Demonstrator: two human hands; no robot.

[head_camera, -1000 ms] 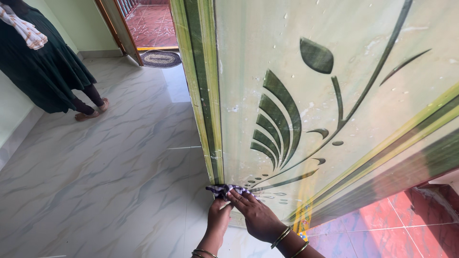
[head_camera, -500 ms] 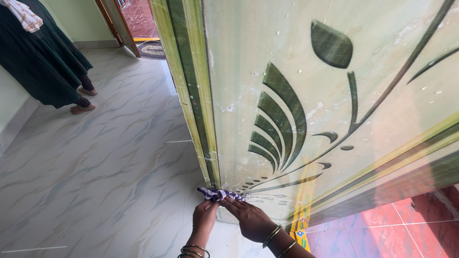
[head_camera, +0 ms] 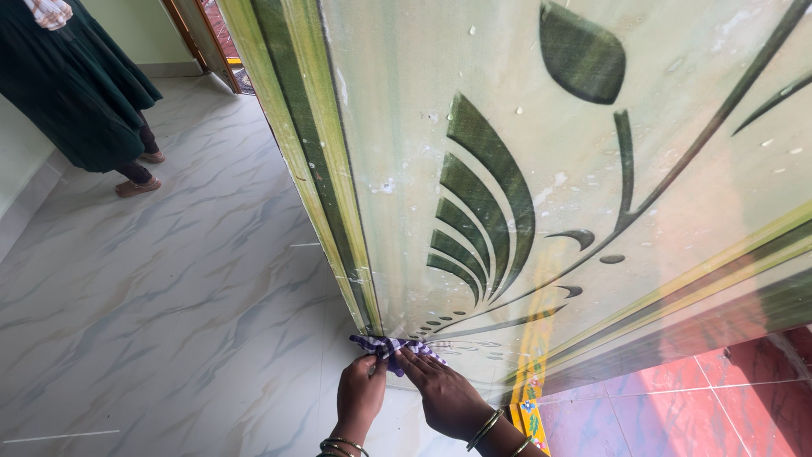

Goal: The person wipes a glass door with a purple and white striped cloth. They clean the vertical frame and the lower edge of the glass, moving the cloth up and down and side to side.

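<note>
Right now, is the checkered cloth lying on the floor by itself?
No, both hands, the left hand and the right hand, press the checkered cloth against the bottom corner of the green patterned door.

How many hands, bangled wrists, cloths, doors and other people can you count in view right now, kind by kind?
Hands: 2 (left hand, right hand)
Wrists with gold bangles: 2 (left, right)
Checked purple-and-white cloth: 1, gripped by both hands
Green patterned door: 1
Other person in a dark dress: 1
Total: 7
</note>
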